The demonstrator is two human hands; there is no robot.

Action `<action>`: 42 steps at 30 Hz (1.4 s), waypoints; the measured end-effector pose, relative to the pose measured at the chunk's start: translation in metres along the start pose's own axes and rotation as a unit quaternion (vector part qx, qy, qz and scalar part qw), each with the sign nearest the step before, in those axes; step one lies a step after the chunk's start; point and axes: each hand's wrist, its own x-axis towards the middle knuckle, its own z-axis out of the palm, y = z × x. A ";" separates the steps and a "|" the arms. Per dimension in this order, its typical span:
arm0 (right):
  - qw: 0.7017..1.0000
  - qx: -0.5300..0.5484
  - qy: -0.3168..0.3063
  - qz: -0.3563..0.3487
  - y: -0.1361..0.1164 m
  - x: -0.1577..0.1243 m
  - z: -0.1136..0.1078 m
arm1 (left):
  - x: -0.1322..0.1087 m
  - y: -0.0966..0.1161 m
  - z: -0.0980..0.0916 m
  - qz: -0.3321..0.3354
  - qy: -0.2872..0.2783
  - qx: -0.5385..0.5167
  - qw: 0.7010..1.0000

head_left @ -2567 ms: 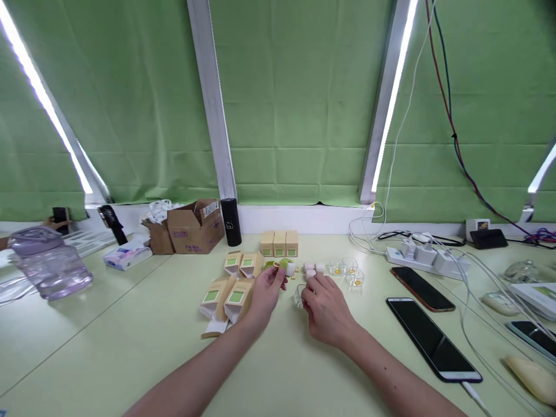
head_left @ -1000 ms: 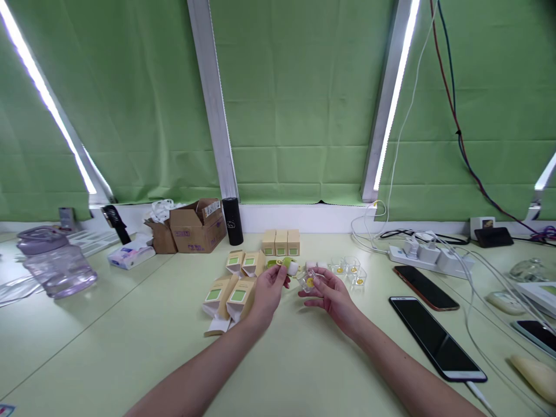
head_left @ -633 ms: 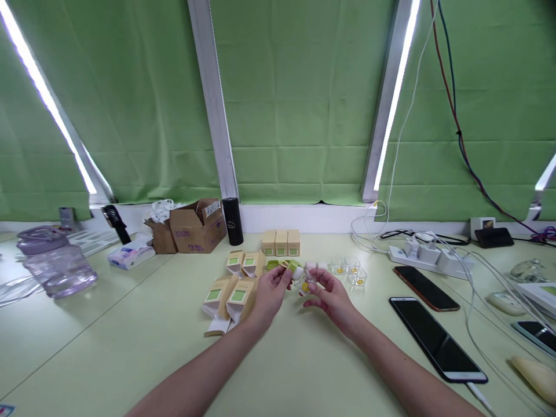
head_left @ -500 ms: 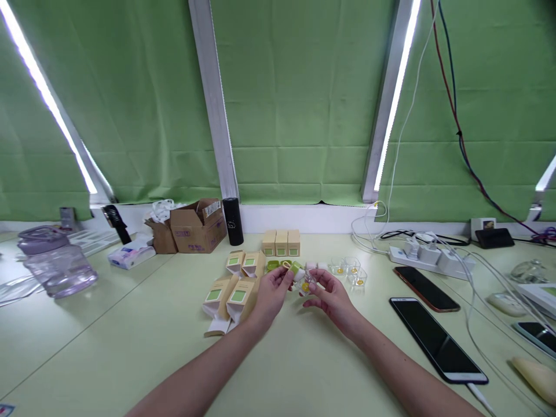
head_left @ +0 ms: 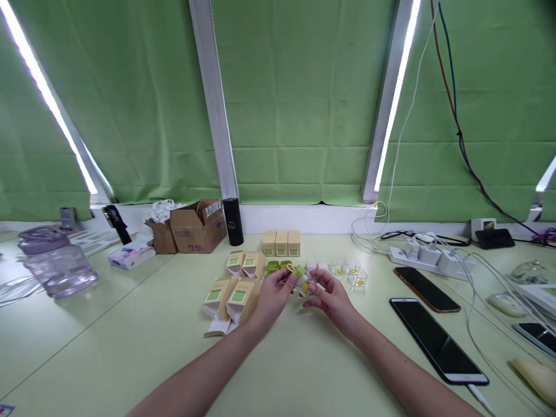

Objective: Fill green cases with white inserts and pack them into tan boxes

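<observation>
My left hand pinches a small green and white piece just above the pale green table. My right hand holds a small clear plastic case with a yellow dot right against that piece. The two hands meet at the table's middle. Open tan cartons with green labels lie beside my left hand. Three shut tan boxes stand in a row behind. More clear cases with yellow dots and small white pieces sit beyond my right hand.
Two dark phones and a white power strip with cables lie at the right. A brown cardboard box, a black cylinder, a tissue pack and a purple jug stand at the left.
My right hand lifted a clear case off the table and brought it to the green and white piece in my left hand. The two items now touch.
</observation>
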 end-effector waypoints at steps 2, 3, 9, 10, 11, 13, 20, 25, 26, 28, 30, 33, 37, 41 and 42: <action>1.000 -0.001 0.001 0.000 0.000 0.000 0.000 | 0.000 -0.002 0.000 -0.004 -0.002 0.000 1.000; 1.000 -0.002 0.001 0.000 0.000 -0.001 0.000 | 0.001 -0.003 0.000 -0.007 -0.004 -0.001 1.000; 1.000 -0.005 0.002 0.002 0.000 -0.001 0.000 | 0.002 -0.008 -0.001 -0.004 -0.001 0.012 1.000; 1.000 -0.005 0.003 0.003 0.000 -0.001 0.000 | 0.002 -0.008 -0.001 -0.002 0.000 0.015 1.000; 1.000 -0.005 0.004 0.003 0.000 -0.001 0.000 | 0.002 -0.008 -0.001 0.000 0.000 0.018 1.000; 1.000 -0.007 0.002 0.003 0.000 -0.001 0.000 | 0.001 -0.007 -0.001 0.003 -0.002 0.024 1.000; 1.000 -0.020 -0.004 0.004 0.002 0.000 -0.003 | -0.002 -0.004 0.000 0.010 -0.013 0.032 0.999; 0.999 -0.030 -0.015 0.002 0.003 -0.001 -0.004 | -0.003 0.000 0.000 0.017 -0.019 0.047 0.999; 0.999 -0.032 -0.017 -0.001 0.003 -0.001 -0.004 | -0.003 0.000 0.000 0.018 -0.022 0.049 0.998; 0.999 -0.040 -0.016 -0.008 0.004 0.000 -0.005 | -0.003 0.000 0.000 0.017 -0.026 0.056 0.998; 0.998 -0.059 -0.011 -0.024 0.006 0.001 -0.006 | -0.003 -0.002 -0.001 0.015 -0.028 0.063 0.998; 0.995 -0.081 -0.010 -0.052 0.009 0.004 -0.007 | -0.002 -0.005 -0.002 0.012 -0.031 0.066 0.997; 0.994 -0.084 -0.012 -0.062 0.013 0.006 -0.007 | 0.000 -0.010 -0.004 0.007 -0.023 0.078 0.997; 0.994 -0.088 -0.014 -0.063 0.015 0.006 -0.007 | 0.000 -0.011 -0.004 0.002 -0.009 0.080 0.997; 0.994 -0.091 -0.019 -0.064 0.014 0.006 -0.007 | 0.000 -0.011 -0.004 0.003 -0.009 0.079 0.997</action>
